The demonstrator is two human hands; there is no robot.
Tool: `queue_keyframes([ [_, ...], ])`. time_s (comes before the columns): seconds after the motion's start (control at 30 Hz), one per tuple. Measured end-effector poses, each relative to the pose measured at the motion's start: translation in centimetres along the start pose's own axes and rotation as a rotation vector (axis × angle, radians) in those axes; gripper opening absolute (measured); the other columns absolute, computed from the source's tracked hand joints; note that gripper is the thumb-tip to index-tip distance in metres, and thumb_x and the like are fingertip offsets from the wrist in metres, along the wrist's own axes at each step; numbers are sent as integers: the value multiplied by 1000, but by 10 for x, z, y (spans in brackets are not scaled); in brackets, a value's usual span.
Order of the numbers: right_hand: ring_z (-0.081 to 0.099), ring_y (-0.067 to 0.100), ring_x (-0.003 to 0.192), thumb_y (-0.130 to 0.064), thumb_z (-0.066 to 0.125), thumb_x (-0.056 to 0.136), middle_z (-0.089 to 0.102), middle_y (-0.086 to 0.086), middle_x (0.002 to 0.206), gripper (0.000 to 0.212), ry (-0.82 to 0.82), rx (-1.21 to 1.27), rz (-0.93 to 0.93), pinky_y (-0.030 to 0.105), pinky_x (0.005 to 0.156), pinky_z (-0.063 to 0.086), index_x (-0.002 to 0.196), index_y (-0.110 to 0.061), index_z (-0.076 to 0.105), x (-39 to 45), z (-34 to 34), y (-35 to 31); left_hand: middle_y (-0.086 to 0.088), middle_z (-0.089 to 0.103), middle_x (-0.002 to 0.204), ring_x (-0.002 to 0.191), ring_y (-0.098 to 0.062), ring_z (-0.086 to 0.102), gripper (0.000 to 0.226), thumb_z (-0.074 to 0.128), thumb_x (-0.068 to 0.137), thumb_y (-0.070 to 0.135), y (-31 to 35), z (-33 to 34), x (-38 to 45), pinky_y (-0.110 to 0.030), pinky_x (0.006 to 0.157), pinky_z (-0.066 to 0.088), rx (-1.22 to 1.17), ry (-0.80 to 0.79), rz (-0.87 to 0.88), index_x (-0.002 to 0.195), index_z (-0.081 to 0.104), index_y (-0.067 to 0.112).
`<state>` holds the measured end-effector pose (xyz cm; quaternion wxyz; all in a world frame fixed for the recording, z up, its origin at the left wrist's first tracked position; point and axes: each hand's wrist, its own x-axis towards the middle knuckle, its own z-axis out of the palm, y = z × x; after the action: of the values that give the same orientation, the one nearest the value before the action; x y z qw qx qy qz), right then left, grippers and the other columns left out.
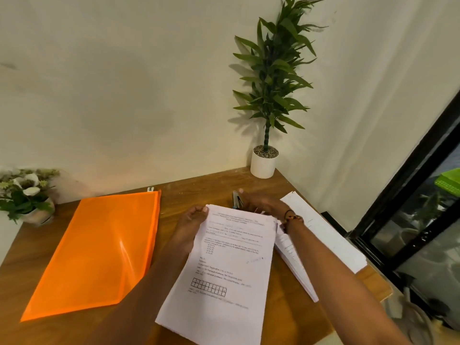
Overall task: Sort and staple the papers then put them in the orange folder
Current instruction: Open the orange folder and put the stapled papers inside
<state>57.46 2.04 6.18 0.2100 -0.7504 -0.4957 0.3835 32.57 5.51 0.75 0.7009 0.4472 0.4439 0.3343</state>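
A set of printed white papers (224, 265) lies tilted over the middle of the wooden table (209, 188). My left hand (189, 225) grips its upper left edge, thumb on top. My right hand (261, 204) reaches past the papers' top right corner, fingers stretched out over a small metal stapler (237, 199) lying behind the papers; whether it touches the stapler is unclear. An orange folder (99, 250) lies flat and closed on the left half of the table. More white sheets (321, 235) are stacked at the right, partly under my right forearm.
A tall green plant in a white pot (264, 163) stands at the table's back right corner. A flower pot (29, 197) sits at the back left. A cream wall runs behind, and a black-framed glass door (408, 220) is to the right.
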Motion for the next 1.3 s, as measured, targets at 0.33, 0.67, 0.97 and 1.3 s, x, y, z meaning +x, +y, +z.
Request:
queue_keyframes([
  [0.33, 61, 32, 126, -25, 67, 97, 63, 7, 140, 44, -318, 543, -117, 51, 108, 46, 139, -16, 54, -64, -5, 57, -5, 72, 111, 98, -29, 73, 6, 60, 101, 26, 2, 23, 16, -56, 89, 59, -206, 335, -36, 107, 59, 28],
  [0.67, 51, 26, 127, -17, 70, 92, 51, 5, 147, 56, 289, 61, 80, 41, 109, 43, 142, -13, 46, -55, -47, 79, -8, 72, 117, 107, -28, 70, 33, 51, 104, 8, -2, 84, -5, -56, 94, 56, -2, -72, -164, 135, 44, 17],
  [0.97, 54, 38, 122, -17, 60, 95, 44, 16, 143, 51, 348, -367, 210, 41, 97, 46, 143, -14, 44, -51, -75, 107, 3, 71, 119, 107, -17, 67, 31, 47, 104, 10, -11, 159, -19, -40, 84, 59, 277, -216, -189, 131, 52, 26],
  [1.3, 41, 37, 130, -25, 51, 93, 53, 14, 132, 37, 414, -515, 387, 51, 108, 36, 127, -13, 55, -54, -68, 116, 2, 70, 92, 82, -14, 64, 25, 53, 101, 7, -8, 181, -20, -38, 71, 53, 146, -94, -310, 120, 54, 23],
])
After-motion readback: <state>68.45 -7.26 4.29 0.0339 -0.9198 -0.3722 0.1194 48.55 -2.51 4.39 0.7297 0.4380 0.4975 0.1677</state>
